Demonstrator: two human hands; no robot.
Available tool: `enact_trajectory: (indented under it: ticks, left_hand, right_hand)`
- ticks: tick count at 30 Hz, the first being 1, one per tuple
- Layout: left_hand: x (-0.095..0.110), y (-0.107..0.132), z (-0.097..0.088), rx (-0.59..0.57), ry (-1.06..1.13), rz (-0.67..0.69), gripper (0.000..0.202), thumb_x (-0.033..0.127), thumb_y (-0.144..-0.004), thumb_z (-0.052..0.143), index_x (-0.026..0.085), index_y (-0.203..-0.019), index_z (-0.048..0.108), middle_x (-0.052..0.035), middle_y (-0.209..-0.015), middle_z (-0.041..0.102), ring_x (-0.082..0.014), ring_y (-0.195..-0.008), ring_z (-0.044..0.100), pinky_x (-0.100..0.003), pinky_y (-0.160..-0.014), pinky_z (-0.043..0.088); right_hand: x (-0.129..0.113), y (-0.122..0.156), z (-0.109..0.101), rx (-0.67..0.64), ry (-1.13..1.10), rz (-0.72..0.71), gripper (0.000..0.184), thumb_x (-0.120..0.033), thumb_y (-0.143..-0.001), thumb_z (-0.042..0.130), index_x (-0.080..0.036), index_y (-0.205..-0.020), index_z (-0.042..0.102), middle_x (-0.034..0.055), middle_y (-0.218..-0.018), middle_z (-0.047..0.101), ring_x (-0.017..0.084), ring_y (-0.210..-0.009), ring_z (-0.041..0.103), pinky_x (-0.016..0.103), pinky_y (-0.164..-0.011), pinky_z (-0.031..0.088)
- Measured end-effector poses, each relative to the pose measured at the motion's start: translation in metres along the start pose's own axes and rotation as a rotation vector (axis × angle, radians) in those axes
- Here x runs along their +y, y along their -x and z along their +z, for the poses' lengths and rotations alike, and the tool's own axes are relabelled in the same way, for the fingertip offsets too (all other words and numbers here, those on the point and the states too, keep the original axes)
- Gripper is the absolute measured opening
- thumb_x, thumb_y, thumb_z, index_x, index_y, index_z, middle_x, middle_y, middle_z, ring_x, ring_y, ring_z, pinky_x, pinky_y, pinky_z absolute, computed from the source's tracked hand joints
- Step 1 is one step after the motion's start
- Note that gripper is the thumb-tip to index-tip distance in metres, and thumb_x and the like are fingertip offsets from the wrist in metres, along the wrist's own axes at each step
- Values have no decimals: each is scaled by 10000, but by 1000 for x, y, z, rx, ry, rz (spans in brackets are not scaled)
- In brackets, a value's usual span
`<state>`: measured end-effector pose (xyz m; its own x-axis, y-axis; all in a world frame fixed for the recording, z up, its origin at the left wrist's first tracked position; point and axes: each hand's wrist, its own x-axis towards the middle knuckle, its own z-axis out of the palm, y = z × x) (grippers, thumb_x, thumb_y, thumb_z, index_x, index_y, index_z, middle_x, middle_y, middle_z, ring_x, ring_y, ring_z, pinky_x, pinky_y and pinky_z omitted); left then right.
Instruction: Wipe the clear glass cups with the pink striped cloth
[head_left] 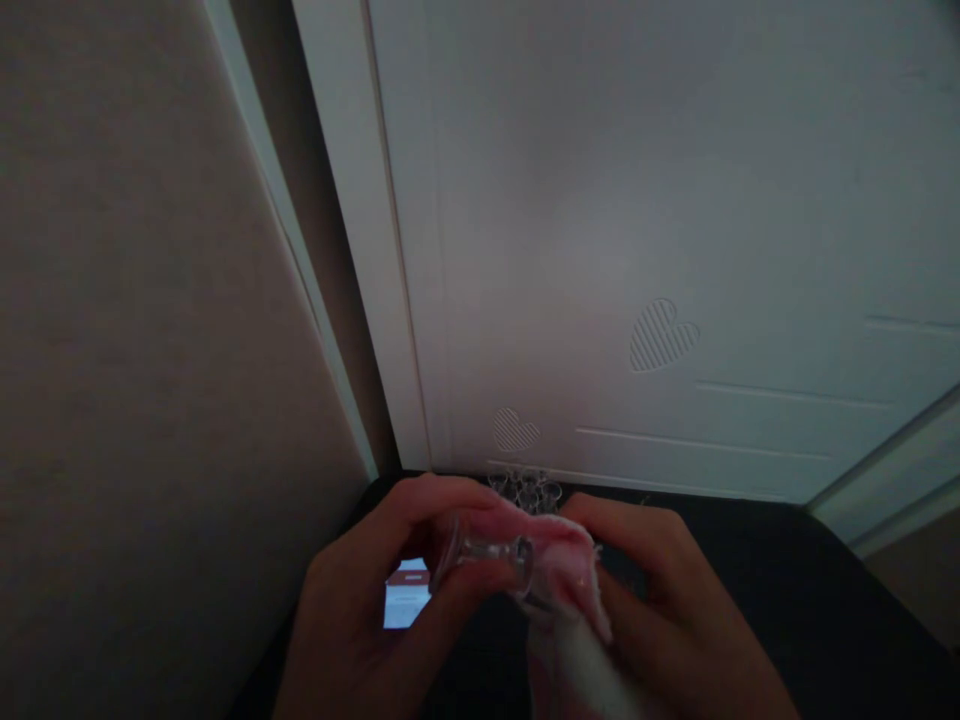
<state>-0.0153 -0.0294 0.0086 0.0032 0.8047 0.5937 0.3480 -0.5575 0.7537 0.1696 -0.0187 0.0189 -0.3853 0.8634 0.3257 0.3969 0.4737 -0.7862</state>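
Observation:
Between my two hands is a small clear glass (487, 550), tilted on its side with its flared base or rim toward the left. My left hand (397, 590) is closed around it, the thumb lying along the glass and the fingers behind. A pink and white cloth (566, 580) wraps the right end of the glass and hangs down below. My right hand (667, 590) is closed on the cloth, pressing it against the glass; its fingertips are partly hidden by the fabric.
Several small clear glasses (529, 490) stand together on the dark tabletop (795, 600) behind my hands. A lit screen (407, 595) shows beyond my left hand. A white panel (570, 230) with engraved hearts rises at the back, and a beige wall (150, 330) stands at the left.

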Motion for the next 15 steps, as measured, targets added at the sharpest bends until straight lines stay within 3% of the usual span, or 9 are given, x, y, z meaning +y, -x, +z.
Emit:
enact_trajectory:
  ticks: [3, 9, 15]
  left_hand:
    - [-1, -2, -2, -11, -97, 89, 130, 325, -849, 647, 368, -971, 656, 102, -829, 732, -105, -681, 677, -141, -564, 516]
    - [-8, -2, 0, -38, -225, 91, 157, 417, -881, 582, 387, -1033, 611, 99, -831, 706, -88, -668, 666, -115, -557, 505]
    - [-16, -3, 9, -55, -252, 142, 382, 285, -928, 529, 383, -1290, 456, 68, -921, 703, -92, -732, 689, -145, -617, 520]
  right_hand:
    - [-3, 1, 0, 52, 2, -74, 271, -234, -896, 535, -209, -637, 613, -45, -597, 583, 109, -567, 546, 190, -520, 384]
    - [-6, 5, -2, 140, 98, -102, 390, -372, -931, 501, -239, -625, 702, -30, -540, 614, 126, -507, 581, 210, -533, 443]
    - [8, 16, -8, 331, 202, 11, 308, -528, -849, 602, -287, -839, 794, 23, -827, 780, 205, -769, 717, 248, -660, 561]
